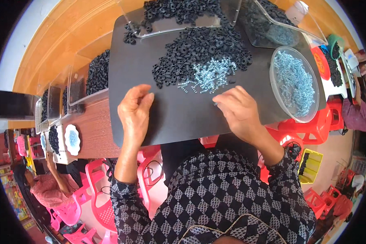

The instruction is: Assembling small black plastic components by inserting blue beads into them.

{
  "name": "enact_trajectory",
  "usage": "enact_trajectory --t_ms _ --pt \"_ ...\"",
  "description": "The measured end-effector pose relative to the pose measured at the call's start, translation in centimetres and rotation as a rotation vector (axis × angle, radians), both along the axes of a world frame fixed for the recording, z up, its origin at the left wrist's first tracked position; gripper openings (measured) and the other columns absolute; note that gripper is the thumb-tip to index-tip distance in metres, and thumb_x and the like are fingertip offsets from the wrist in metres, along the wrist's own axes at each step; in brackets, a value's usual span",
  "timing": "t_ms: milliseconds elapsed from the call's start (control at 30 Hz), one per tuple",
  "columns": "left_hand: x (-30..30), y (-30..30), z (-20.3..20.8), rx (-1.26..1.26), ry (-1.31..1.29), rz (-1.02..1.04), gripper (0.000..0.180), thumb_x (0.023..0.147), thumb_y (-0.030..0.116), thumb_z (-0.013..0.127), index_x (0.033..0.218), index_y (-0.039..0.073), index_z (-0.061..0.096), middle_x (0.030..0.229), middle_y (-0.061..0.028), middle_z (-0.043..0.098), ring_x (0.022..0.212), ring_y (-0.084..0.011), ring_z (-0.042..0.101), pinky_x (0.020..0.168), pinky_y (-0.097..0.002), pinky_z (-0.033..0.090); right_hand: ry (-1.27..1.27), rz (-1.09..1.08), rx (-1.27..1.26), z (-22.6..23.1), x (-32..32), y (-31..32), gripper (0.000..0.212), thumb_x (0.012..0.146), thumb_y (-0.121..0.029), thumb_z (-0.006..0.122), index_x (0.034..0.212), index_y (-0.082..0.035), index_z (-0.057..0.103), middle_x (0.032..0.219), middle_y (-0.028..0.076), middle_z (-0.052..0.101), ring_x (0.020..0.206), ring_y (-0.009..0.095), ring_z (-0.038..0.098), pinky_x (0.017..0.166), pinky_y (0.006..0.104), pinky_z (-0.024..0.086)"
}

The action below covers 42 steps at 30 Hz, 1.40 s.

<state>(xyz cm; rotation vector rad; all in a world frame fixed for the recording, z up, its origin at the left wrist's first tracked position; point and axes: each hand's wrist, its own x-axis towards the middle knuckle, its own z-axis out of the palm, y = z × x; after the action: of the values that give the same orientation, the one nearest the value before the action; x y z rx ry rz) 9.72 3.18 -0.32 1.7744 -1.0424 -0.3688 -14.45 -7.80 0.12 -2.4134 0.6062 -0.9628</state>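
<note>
My left hand [135,113] rests on a black mat [183,116], fingers curled with thumb and fingertips pinched together; whatever small piece may be between them is hidden. My right hand [240,110] lies knuckles-up on the mat, fingers curled under, and I cannot see if it holds anything. Just beyond both hands lies a heap of small black ring-shaped parts [199,49] with a patch of small silvery springs [211,77] at its near edge. A round clear dish [278,95] of more silvery springs sits to the right of my right hand.
Clear plastic trays [268,24] of black parts stand at the mat's far edge, and more bins [95,75] line the wooden table to the left. Pink and red plastic chairs [97,195] stand below. Another person [49,187] sits at lower left.
</note>
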Motion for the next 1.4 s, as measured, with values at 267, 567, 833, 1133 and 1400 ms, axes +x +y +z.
enact_trajectory --t_ms 267,567,833,1133,1400 --pt "-2.6 -4.9 4.5 -0.033 -0.273 -0.2 0.01 0.078 0.002 0.062 0.087 0.0 0.063 0.073 -0.0085 0.058 0.065 -0.0175 0.057 0.061 -0.0276 0.045 -0.081 -0.126 0.027 -1.0 -2.0 0.3 0.014 0.074 0.003 0.063 0.087 -0.002 0.062 0.078 0.01 0.06 0.071 0.026 0.055 0.061 0.0344 0.045" --pt "-4.4 -14.4 3.3 0.007 -0.702 -0.331 0.017 0.073 0.02 0.067 0.078 0.004 0.065 0.071 -0.0121 0.06 0.074 -0.0303 0.06 0.066 -0.0408 0.045 -0.168 -0.177 0.141 -1.8 -2.5 1.2 0.017 0.071 0.006 0.065 0.086 -0.002 0.061 0.075 0.008 0.06 0.068 0.024 0.054 0.059 0.0329 0.043" --pt "-5.4 -18.0 3.6 0.253 -0.871 -0.339 0.028 0.064 0.024 0.073 0.061 -0.001 0.061 0.067 -0.0207 0.062 0.069 -0.0362 0.062 0.062 -0.0448 0.047 -0.23 -0.171 0.129 -2.1 -2.1 0.7 0.018 0.068 0.004 0.067 0.083 -0.003 0.06 0.073 0.008 0.058 0.067 0.026 0.054 0.059 0.0351 0.045" --pt "-4.2 -17.6 4.2 0.282 -0.561 -0.334 0.023 0.064 0.022 0.069 0.072 0.0 0.065 0.068 -0.0192 0.063 0.069 -0.0327 0.063 0.066 -0.0407 0.049 -0.263 -0.167 0.15 -2.5 -1.8 0.9 0.019 0.068 0.006 0.067 0.085 -0.002 0.062 0.074 0.008 0.059 0.067 0.025 0.054 0.058 0.0334 0.044" --pt "-3.5 -8.4 5.4 0.104 0.586 -0.372 0.02 0.082 0.01 0.066 0.097 -0.003 0.063 0.073 -0.0058 0.063 0.059 -0.0095 0.056 0.051 -0.0206 0.042 -0.294 -0.212 0.181 -2.2 -2.1 0.7 0.019 0.069 0.006 0.067 0.085 -0.001 0.062 0.071 0.008 0.058 0.065 0.023 0.055 0.058 0.0322 0.043"
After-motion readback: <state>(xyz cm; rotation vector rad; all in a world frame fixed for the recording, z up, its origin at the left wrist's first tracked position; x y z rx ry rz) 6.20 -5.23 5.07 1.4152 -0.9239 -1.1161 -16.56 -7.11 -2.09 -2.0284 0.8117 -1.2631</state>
